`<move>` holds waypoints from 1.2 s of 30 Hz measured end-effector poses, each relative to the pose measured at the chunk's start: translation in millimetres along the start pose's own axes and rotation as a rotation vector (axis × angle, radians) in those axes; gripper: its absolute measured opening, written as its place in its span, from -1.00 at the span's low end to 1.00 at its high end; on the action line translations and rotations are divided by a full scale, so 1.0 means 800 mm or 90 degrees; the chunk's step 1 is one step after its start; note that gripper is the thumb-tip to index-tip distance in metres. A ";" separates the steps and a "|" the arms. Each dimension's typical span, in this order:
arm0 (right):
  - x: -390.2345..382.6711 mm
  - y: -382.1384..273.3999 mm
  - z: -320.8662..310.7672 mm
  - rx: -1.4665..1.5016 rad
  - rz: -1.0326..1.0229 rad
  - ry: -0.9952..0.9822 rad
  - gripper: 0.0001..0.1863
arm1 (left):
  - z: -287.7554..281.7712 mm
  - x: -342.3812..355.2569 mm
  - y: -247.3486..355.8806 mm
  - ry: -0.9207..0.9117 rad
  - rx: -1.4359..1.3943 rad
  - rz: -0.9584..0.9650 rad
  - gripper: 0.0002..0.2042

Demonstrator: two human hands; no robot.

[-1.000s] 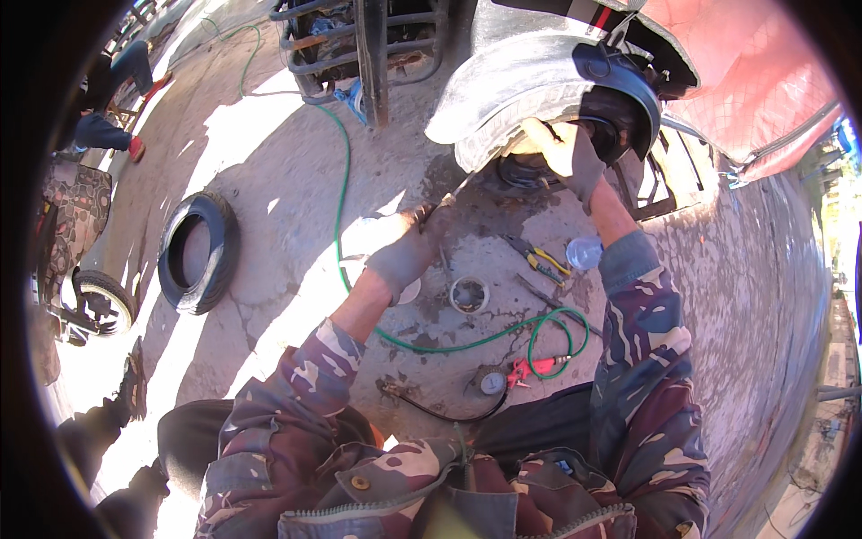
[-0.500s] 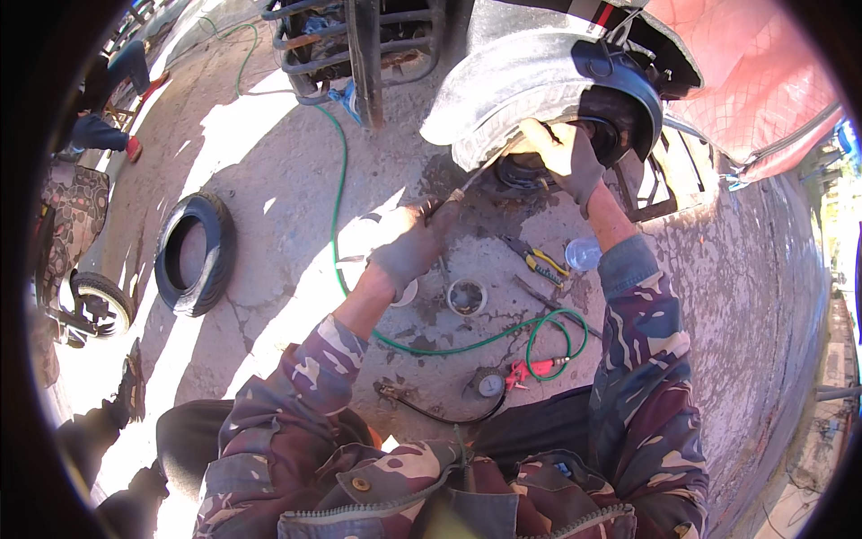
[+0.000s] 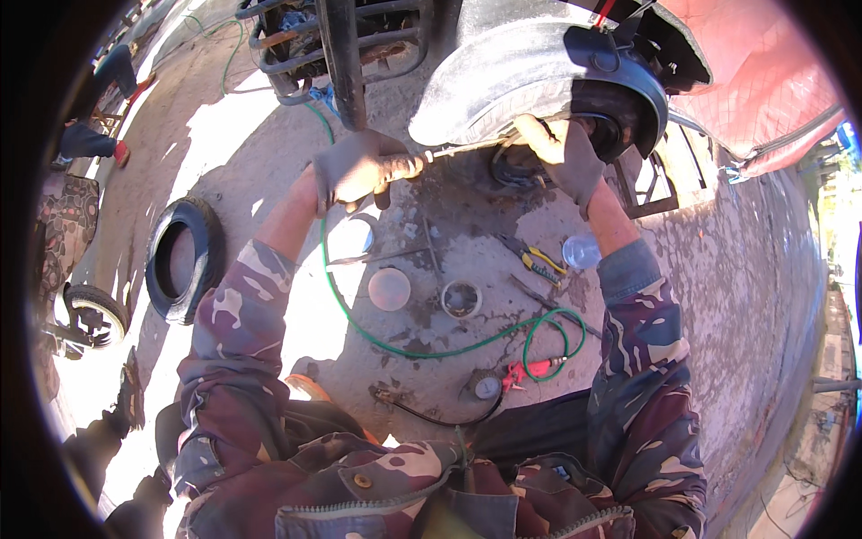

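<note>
My left hand (image 3: 359,168), in a dark work glove, is closed round the handle of a long screwdriver-like tool (image 3: 462,148). Its thin metal shaft points right, to the lower edge of a wheel (image 3: 620,135) under a curved mudguard (image 3: 503,76), half sunlit. My right hand (image 3: 563,160), gloved with pale fingertips, is closed at that edge by the shaft's far end. Exactly what its fingers grip is hidden.
On the ground lie yellow-handled pliers (image 3: 537,259), a clear plastic cup (image 3: 581,252), a small round tin (image 3: 461,299), a red air gun with gauge (image 3: 530,370) and a green hose (image 3: 404,352). A loose tyre (image 3: 186,260) is at left; a metal rack (image 3: 346,54) stands ahead.
My left hand has swung up and to the left with the tool, whose shaft now lies nearly level instead of steeply slanted. My right hand stays at the wheel's edge.
</note>
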State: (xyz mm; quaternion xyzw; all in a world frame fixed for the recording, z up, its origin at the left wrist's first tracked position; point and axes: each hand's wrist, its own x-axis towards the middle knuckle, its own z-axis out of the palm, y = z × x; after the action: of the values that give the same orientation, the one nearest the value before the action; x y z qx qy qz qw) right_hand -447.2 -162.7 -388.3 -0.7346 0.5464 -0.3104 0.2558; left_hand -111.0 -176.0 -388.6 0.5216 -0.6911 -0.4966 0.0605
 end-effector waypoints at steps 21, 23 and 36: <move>0.000 -0.004 0.015 -0.025 -0.003 0.015 -0.50 | 0.171 -0.034 0.028 0.134 -0.341 -0.044 -0.53; -0.002 -0.007 0.017 -0.047 0.014 -0.006 -0.47 | 0.209 -0.033 0.020 0.181 -0.434 0.007 -0.53; 0.003 0.017 0.026 -0.176 -0.082 0.030 -0.42 | 0.174 -0.040 0.034 0.143 -0.391 -0.049 -0.54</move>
State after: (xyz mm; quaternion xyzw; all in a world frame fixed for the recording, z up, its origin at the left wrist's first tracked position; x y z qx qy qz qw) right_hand -440.4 -168.0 -411.6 -0.7888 0.5416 -0.2654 0.1186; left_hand -198.6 -65.4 -423.9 0.5564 -0.4780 -0.6228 0.2721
